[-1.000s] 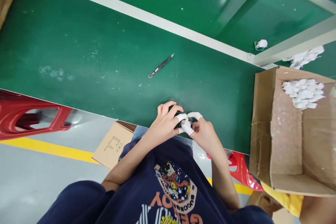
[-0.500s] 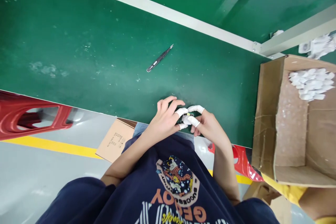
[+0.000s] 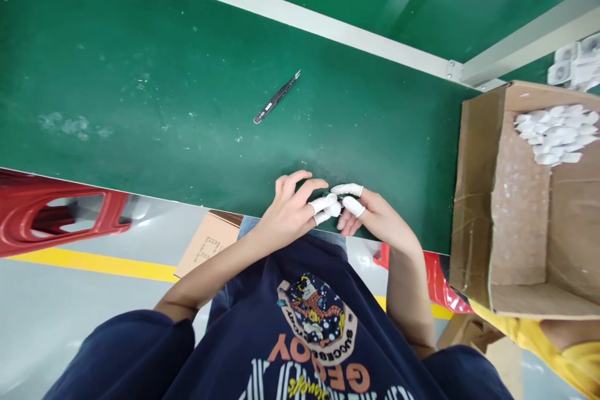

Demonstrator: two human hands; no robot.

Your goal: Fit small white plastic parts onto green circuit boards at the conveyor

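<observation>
My left hand [image 3: 293, 206] is at the front edge of the table, its thumb and index finger, in white finger cots, pinching a small rounded white part [image 3: 334, 207]. Its other fingers are bent and spread above the table. My right hand [image 3: 377, 215] meets it from the right, with white cots on thumb and index finger closed about the far side of the same part. A small dark or green bit shows between the fingertips, too small to name. Black tweezers [image 3: 277, 97] lie on the green table [image 3: 187, 94], beyond both hands.
On the right stands an open cardboard box [image 3: 520, 200] with a pile of white pieces [image 3: 555, 132]. Clear plastic trays [image 3: 579, 62] lie behind it. Red stools [image 3: 60, 209] and a carton [image 3: 209, 240] are below the table edge. A co-worker's yellow sleeve [image 3: 520, 331] shows at lower right.
The small part has turned between my fingers, so its white rounded side now shows. My right thumb has shifted slightly away from my left fingers. The view has moved a little.
</observation>
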